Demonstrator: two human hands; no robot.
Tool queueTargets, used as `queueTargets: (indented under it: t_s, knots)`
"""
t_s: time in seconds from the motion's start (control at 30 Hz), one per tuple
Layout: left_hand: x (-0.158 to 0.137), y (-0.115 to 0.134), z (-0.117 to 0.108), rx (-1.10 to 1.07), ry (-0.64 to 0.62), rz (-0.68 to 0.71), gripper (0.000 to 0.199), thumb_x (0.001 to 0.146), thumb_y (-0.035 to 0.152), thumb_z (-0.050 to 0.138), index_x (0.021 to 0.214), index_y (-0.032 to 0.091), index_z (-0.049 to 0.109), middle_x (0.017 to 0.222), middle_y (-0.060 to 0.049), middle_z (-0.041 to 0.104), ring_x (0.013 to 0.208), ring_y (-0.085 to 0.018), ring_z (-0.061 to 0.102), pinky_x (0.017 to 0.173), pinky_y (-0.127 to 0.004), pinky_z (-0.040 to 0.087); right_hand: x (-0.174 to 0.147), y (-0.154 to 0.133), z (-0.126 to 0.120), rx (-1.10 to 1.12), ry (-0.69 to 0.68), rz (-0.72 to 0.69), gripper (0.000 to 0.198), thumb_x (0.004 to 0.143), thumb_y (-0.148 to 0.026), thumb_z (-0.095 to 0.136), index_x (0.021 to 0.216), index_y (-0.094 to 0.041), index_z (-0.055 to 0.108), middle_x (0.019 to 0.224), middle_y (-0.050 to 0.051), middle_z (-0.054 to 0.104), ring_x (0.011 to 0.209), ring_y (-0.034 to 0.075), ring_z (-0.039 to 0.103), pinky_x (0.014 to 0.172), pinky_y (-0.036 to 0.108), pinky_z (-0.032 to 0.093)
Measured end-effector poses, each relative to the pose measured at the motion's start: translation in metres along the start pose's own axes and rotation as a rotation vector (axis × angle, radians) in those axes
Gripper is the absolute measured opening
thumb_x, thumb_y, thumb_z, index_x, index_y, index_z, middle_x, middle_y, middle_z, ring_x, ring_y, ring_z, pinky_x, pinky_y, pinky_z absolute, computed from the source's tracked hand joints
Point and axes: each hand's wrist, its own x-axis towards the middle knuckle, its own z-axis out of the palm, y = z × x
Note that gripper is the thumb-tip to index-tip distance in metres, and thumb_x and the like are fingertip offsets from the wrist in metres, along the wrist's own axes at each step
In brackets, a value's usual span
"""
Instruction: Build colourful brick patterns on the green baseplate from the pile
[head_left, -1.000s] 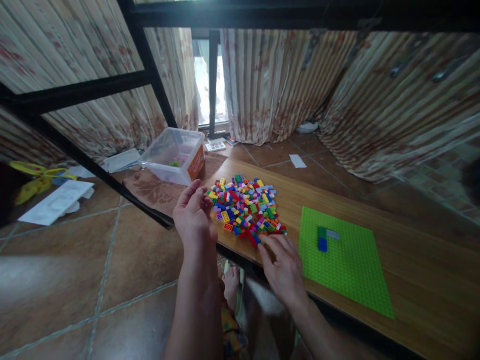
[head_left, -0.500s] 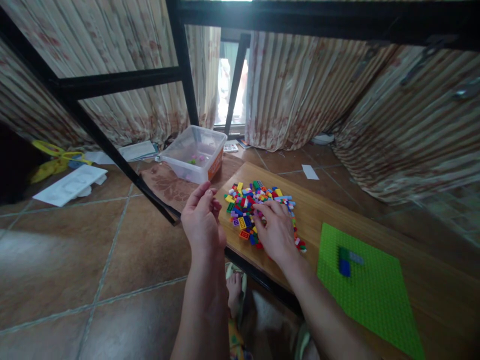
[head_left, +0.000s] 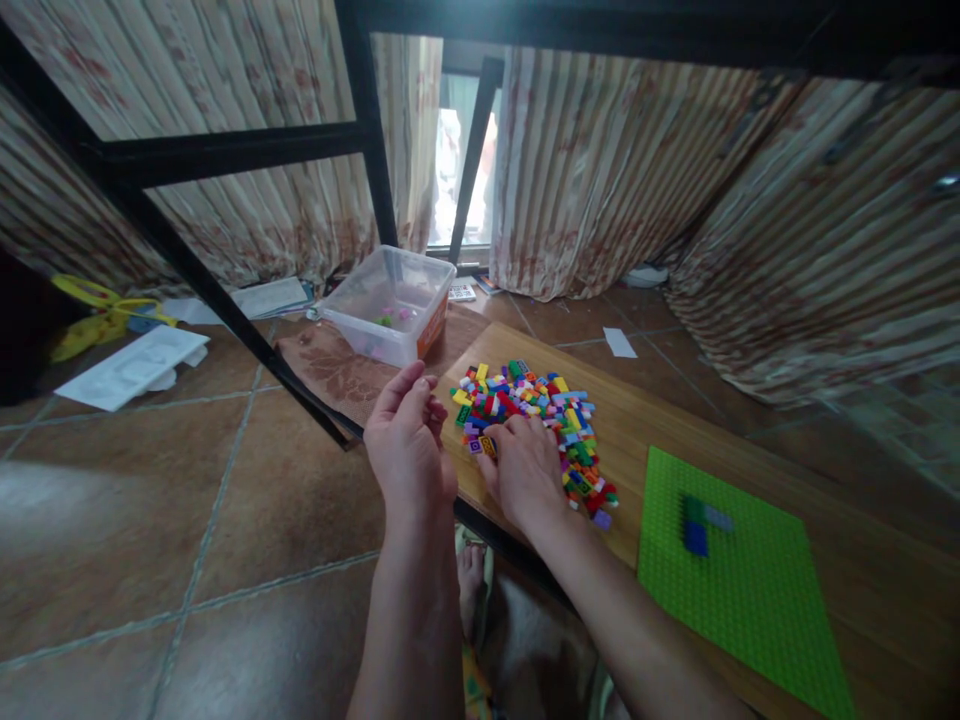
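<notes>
A pile of small toy building bricks [head_left: 574,415] in many colours is spread over the wooden board [head_left: 626,465]. My right hand [head_left: 525,465] is down on the near left part of the pile, its fingers curled among the bricks beside a yellow brick; its fingertips are partly hidden, so any brick in them cannot be made out. My left hand [head_left: 411,430] is raised at the board's left edge, fingers curled in with thumb against them; what it holds, if anything, is hidden. On the right lies a green baseplate [head_left: 750,610] with a blue brick [head_left: 695,539] and a few others attached.
A clear plastic bin [head_left: 375,335] with a few pieces inside stands beyond my left hand on a brown cloth [head_left: 322,375]. Black metal bars [head_left: 240,155] frame the space. White trays [head_left: 131,368] and a paper [head_left: 619,342] lie on the tiled floor.
My right hand has moved left and nearer within the pile, uncovering bricks on its right side. My left hand keeps nearly the same place and pose.
</notes>
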Motion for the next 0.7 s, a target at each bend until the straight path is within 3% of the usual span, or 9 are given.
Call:
queueTargets:
  t_s: [0.27,0.47,0.7]
  knots:
    - [-0.001,-0.002,0.001,-0.022,-0.013,-0.011,0.024,0.063,0.016,0.07,0.086,0.013,0.067,0.071,0.001,0.061,0.051,-0.002,0.048,0.052,-0.016,0.038,0.007,-0.004,-0.007,-0.039,-0.07,0.011,0.018,0.079,-0.031,0.065,0.093,-0.02,0.069,0.095,0.014,0.06,0.098,0.031,0.048,0.084,0.045,0.038]
    - [-0.003,-0.003,0.004,0.004,-0.026,-0.018,0.023,0.063,0.016,0.07,0.085,0.014,0.068,0.072,0.002,0.061,0.051,-0.001,0.047,0.052,-0.016,0.039,0.004,0.007,0.001,0.059,-0.013,-0.048,0.017,0.079,-0.023,0.063,0.096,-0.02,0.065,0.093,0.01,0.061,0.097,0.027,0.05,0.085,0.039,0.039]
    - [-0.004,-0.005,0.004,0.036,-0.059,-0.032,0.024,0.063,0.019,0.072,0.086,0.014,0.068,0.073,0.001,0.062,0.051,-0.002,0.048,0.052,-0.016,0.039,0.001,0.017,0.001,0.303,0.075,0.004,0.021,0.079,-0.014,0.056,0.099,-0.019,0.062,0.097,0.007,0.065,0.095,0.023,0.057,0.087,0.037,0.043]
